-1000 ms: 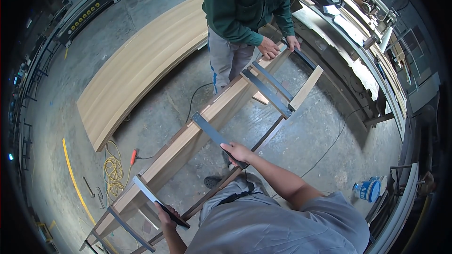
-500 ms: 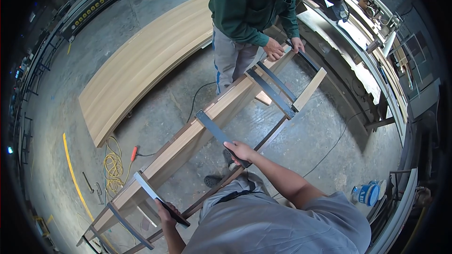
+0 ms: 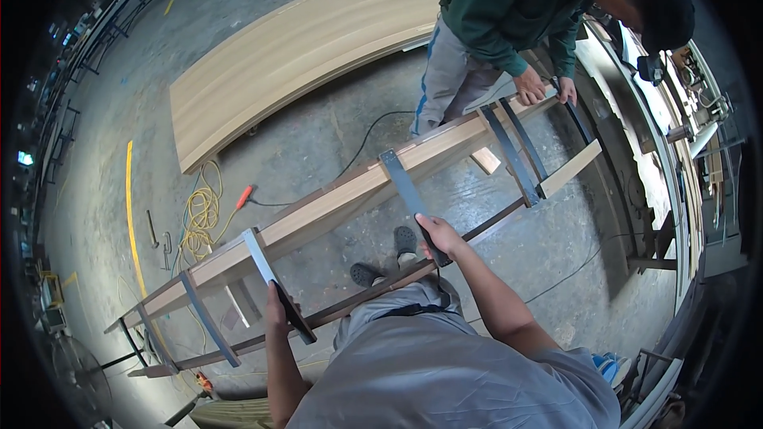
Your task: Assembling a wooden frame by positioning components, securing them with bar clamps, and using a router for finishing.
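Note:
A long light-wood beam (image 3: 334,193) runs slantwise in front of me, with a darker rail (image 3: 343,309) parallel on my side. Several flat metal bars reach from the beam toward the rail. My left hand (image 3: 276,307) is closed round the dark lower part of one flat metal bar (image 3: 257,254). Further right, my right hand (image 3: 440,237) grips the lower part of another dark flat metal bar (image 3: 404,184), its thumb on top. The far ends of both bars rest on the beam's top edge. My palms and some fingers are hidden.
A co-worker in a green jacket (image 3: 497,12) bends over the beam's far end, both hands (image 3: 529,86) on it. Behind lies a large wooden panel (image 3: 302,56). A yellow cord (image 3: 203,214) and a hammer (image 3: 151,229) are on the floor at left.
My view has shifted, so the beam, bars and co-worker appear further right. More of the beam's near-left end shows. Both hands keep their hold on the same bars.

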The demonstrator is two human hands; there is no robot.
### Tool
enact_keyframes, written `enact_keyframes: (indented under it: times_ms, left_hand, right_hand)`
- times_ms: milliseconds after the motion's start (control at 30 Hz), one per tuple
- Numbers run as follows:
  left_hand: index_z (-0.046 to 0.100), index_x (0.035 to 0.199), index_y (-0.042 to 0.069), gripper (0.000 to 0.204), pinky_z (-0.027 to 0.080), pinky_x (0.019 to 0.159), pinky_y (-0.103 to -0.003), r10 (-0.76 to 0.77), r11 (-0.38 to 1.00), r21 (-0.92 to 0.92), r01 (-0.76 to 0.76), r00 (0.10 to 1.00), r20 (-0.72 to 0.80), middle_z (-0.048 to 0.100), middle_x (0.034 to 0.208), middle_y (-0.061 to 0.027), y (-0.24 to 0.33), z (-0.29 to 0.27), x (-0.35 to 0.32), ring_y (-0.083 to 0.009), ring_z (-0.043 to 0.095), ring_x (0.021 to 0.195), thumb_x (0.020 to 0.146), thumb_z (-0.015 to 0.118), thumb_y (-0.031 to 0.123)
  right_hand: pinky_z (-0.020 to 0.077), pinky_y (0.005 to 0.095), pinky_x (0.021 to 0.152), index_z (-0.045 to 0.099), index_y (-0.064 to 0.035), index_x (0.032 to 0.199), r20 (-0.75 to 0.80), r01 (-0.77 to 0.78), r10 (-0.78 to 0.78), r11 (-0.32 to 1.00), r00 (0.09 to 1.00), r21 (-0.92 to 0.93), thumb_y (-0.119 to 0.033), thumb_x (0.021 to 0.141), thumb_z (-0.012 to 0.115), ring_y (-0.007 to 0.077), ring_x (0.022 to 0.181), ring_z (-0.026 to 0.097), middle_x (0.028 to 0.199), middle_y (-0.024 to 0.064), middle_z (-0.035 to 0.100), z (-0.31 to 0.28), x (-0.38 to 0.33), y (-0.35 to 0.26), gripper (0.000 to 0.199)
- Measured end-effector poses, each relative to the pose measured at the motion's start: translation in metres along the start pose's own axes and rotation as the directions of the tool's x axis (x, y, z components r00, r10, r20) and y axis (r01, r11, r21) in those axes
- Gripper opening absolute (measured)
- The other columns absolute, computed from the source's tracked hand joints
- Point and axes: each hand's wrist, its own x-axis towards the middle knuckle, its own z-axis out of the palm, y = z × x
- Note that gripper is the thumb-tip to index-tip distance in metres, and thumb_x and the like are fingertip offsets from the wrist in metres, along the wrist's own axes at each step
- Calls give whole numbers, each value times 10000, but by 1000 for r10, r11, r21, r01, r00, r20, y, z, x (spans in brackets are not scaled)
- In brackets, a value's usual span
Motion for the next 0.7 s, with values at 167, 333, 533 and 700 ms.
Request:
enact_keyframes:
  times_ms: [167,333,533,700]
  left_hand:
    - [460,1283,-20,632,369,998,-473,919,124,896,-427,389,58,493,1245,-237,53,40,-2,-407,460,1175,819,698,335]
    - [418,1350,8,785,338,1052,-469,822,-252,836,-487,349,450,434,1361,-232,109,133,25,-409,396,1277,756,732,415]
    - [445,1335,38,974,421,944,-451,645,-472,787,-398,453,616,547,1218,-210,107,172,68,-378,522,1136,619,732,633]
    - [548,1018,51,719,493,749,-449,624,-476,764,-436,445,643,646,877,-154,101,175,73,-348,635,807,616,749,612]
  right_hand:
    - [459,311,408,495,-53,929,-20,-7,7,1000,1000,-27,-538,935,499,169,433,519,607,73,515,-4,0,-1,485]
    - [461,316,401,492,-52,898,-38,9,-10,1000,999,-12,-546,928,506,174,434,520,601,71,514,-6,1,0,495]
    - [441,311,386,523,-32,817,-43,48,-52,996,998,-68,-568,918,503,180,410,521,532,71,501,4,0,-2,546]
    - [451,318,396,521,-36,791,-72,58,-64,995,995,-87,-580,918,491,182,431,541,564,74,526,-1,-7,1,560]
